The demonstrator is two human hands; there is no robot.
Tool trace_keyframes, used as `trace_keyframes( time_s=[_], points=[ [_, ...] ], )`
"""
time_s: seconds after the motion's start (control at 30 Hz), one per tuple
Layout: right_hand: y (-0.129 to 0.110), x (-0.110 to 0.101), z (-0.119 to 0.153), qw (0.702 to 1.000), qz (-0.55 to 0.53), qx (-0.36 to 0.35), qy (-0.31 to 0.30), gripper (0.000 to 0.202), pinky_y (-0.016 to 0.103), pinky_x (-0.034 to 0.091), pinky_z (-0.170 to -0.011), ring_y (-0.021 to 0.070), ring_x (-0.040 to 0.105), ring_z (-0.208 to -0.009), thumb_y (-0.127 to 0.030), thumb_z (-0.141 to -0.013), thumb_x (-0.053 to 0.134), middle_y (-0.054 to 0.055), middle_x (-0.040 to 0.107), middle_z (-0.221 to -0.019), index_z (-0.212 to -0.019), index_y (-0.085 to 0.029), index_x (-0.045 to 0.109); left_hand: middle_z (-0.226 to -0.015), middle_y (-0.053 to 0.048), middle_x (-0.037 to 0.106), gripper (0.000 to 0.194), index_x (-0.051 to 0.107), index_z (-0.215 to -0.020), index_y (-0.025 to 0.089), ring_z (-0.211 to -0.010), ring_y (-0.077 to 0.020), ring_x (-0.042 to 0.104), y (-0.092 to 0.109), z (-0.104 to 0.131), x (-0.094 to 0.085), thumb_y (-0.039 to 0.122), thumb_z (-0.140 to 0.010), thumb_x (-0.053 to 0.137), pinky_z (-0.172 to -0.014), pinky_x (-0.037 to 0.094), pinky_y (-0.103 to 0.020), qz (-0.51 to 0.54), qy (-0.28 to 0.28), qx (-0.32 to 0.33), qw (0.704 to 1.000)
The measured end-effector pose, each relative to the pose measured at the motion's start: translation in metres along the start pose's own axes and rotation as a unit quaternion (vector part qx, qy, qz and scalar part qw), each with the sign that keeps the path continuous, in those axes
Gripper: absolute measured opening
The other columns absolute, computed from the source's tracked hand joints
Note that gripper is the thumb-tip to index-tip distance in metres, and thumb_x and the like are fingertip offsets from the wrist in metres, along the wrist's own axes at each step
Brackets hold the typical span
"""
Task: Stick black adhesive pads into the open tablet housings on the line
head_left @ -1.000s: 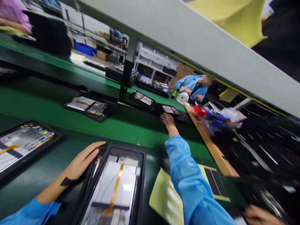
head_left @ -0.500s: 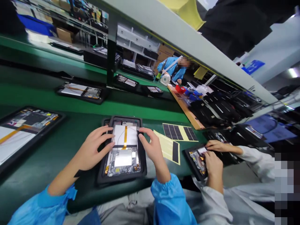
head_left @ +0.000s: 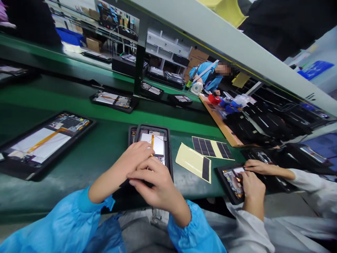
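Note:
An opened tablet [head_left: 158,138] lies in a black foam tray [head_left: 168,147] in front of me, its white battery and orange ribbon strip partly showing. A second tray peeks out beneath it on the left. My left hand [head_left: 134,160] is over the tablet's lower half, fingers together and curled, partly hidden behind the other hand. My right hand [head_left: 155,182] crosses against it with thumb and fingers closed towards the left. Whatever lies between the fingers is hidden.
Left stands another opened tablet [head_left: 44,142] in a tray. Pale yellow sheets with black adhesive pieces [head_left: 195,163] lie right of my tablet. Beyond them, a co-worker's hands [head_left: 254,184] work on a tablet [head_left: 233,182]. More trayed tablets [head_left: 113,100] sit on the green belt behind.
My hands have left the tablet's two sides and come together over its lower half, fingers closing. The view has shifted left, so the scene sits further right.

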State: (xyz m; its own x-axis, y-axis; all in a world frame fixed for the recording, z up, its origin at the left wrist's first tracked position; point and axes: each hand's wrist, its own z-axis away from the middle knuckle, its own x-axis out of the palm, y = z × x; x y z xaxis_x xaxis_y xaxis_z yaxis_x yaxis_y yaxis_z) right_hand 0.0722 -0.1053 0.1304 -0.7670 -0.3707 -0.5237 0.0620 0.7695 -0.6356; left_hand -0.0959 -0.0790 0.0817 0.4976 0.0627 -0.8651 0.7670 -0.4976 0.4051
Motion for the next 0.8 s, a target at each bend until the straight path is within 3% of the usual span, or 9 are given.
trace_keyframes(
  time_s=[0.13, 0.2, 0.3, 0.37, 0.5, 0.6, 0.7, 0.8],
  points=[
    [-0.003, -0.009, 0.003, 1.000, -0.021, 0.016, 0.012, 0.010, 0.036, 0.057, -0.086, 0.0205, 0.070, -0.090, -0.023, -0.098, 0.068, 0.006, 0.077, -0.095, -0.099, -0.023, 0.078, -0.127, -0.006, 0.067, 0.024, 0.070, -0.112, 0.022, -0.121, -0.0247, 0.057, 0.004, -0.007, 0.000, 0.027, -0.101, 0.049, -0.104, 0.049, -0.040, -0.007, -0.009, 0.001, 1.000],
    [0.000, -0.023, 0.007, 0.997, -0.030, 0.047, 0.059, 0.009, 0.035, 0.057, -0.084, 0.0201, 0.070, -0.089, -0.023, -0.098, 0.068, 0.005, 0.077, -0.093, -0.095, -0.023, 0.077, -0.117, -0.009, 0.069, 0.027, 0.070, -0.109, 0.020, -0.113, -0.0260, 0.060, 0.004, -0.006, -0.006, 0.031, -0.103, 0.046, -0.099, 0.050, -0.041, -0.012, -0.008, -0.008, 1.000],
    [0.013, -0.047, 0.023, 0.979, 0.005, 0.139, 0.151, 0.010, 0.031, 0.054, -0.075, 0.0191, 0.068, -0.085, -0.021, -0.097, 0.066, 0.004, 0.075, -0.091, -0.095, -0.023, 0.075, -0.099, -0.012, 0.069, 0.042, 0.071, -0.097, 0.017, -0.095, -0.0279, 0.061, 0.001, 0.011, -0.015, 0.041, -0.106, 0.039, -0.086, 0.051, -0.043, -0.021, -0.003, -0.033, 0.999],
    [0.025, -0.056, 0.040, 0.970, 0.039, 0.185, 0.155, 0.010, 0.030, 0.052, -0.072, 0.0187, 0.067, -0.084, -0.020, -0.096, 0.065, 0.004, 0.074, -0.091, -0.096, -0.022, 0.074, -0.093, -0.010, 0.068, 0.047, 0.071, -0.092, 0.019, -0.088, -0.0272, 0.062, 0.001, 0.032, -0.015, 0.047, -0.107, 0.038, -0.080, 0.050, -0.041, -0.011, 0.008, -0.048, 0.999],
    [0.038, -0.047, 0.073, 0.970, 0.054, 0.208, 0.115, 0.010, 0.033, 0.053, -0.081, 0.0209, 0.068, -0.092, -0.019, -0.097, 0.065, 0.006, 0.074, -0.095, -0.098, -0.021, 0.075, -0.102, -0.008, 0.072, 0.046, 0.070, -0.110, 0.020, -0.092, -0.0264, 0.066, 0.014, 0.075, 0.002, 0.055, -0.107, 0.041, -0.081, 0.051, -0.039, 0.007, 0.068, -0.077, 0.995],
    [0.034, -0.033, 0.084, 0.967, 0.049, 0.208, 0.141, 0.011, 0.035, 0.053, -0.086, 0.0222, 0.068, -0.095, -0.020, -0.099, 0.063, 0.007, 0.074, -0.097, -0.099, -0.022, 0.074, -0.113, -0.009, 0.072, 0.047, 0.066, -0.121, 0.019, -0.098, -0.0270, 0.068, 0.026, 0.092, 0.014, 0.057, -0.107, 0.042, -0.084, 0.052, -0.039, 0.002, 0.109, -0.111, 0.988],
    [0.031, -0.031, 0.084, 0.962, 0.031, 0.213, 0.167, 0.014, 0.035, 0.054, -0.085, 0.0218, 0.068, -0.093, -0.021, -0.101, 0.062, 0.006, 0.074, -0.095, -0.095, -0.023, 0.075, -0.112, -0.008, 0.073, 0.045, 0.068, -0.118, 0.022, -0.098, -0.0259, 0.069, 0.026, 0.090, 0.013, 0.056, -0.107, 0.041, -0.084, 0.053, -0.037, 0.016, 0.111, -0.129, 0.985],
    [0.041, -0.033, 0.083, 0.950, 0.025, 0.241, 0.198, 0.014, 0.037, 0.054, -0.092, 0.0237, 0.068, -0.104, -0.025, -0.100, 0.062, 0.008, 0.075, -0.106, -0.103, -0.023, 0.076, -0.117, -0.008, 0.073, 0.047, 0.069, -0.118, 0.023, -0.108, -0.0277, 0.069, 0.006, 0.073, 0.005, 0.061, -0.104, 0.044, -0.093, 0.055, -0.039, 0.031, 0.110, -0.148, 0.982]
  ],
)
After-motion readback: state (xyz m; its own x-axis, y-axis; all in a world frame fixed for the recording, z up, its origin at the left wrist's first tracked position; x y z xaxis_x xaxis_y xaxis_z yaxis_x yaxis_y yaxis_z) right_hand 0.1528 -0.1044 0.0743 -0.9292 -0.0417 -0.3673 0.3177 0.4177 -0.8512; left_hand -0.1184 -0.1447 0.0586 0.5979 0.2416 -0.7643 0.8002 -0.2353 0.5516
